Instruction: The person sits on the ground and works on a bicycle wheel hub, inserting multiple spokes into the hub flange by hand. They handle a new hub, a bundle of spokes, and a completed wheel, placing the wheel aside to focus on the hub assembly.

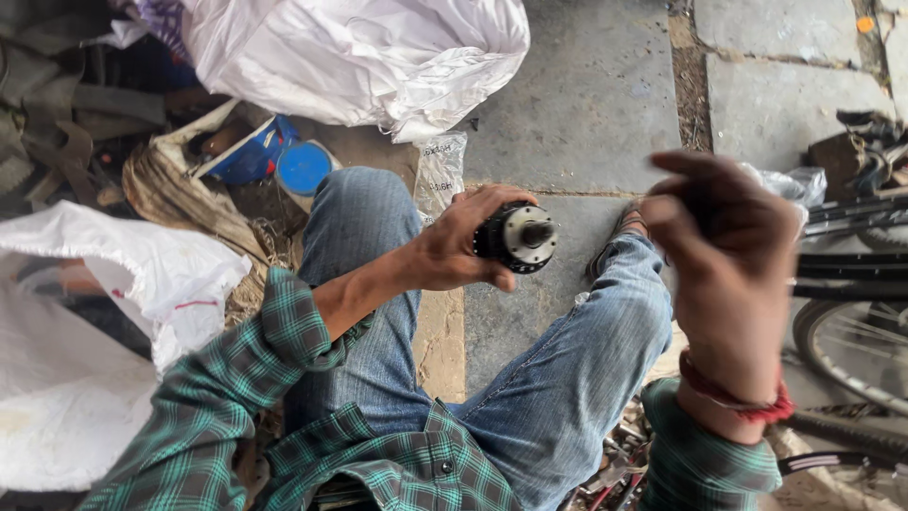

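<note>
Seated person's left hand (454,251) fingers grip a black hub (515,237) above the knees, axle facing up; right hand (724,255) hovers beside it, blurred, fingers loosely curled, holding nothing visible; hub inspection seems underway.

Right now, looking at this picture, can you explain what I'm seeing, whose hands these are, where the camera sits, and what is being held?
There is no machine here. The one picture comes from a camera worn on a person's head, looking down at their own lap and hands. They sit on a grey stone-slab floor in blue jeans and a green checked shirt. The left hand grips a round black-and-silver metal part with a short axle sticking out; it looks like a bicycle wheel hub. The right hand is raised and blurred, with a red thread band at the wrist; whether it holds anything I cannot tell. On the floor lie a large white plastic sack, a round blue lid and a small clear plastic bag. A bicycle wheel with spokes sits at the right edge.
</note>
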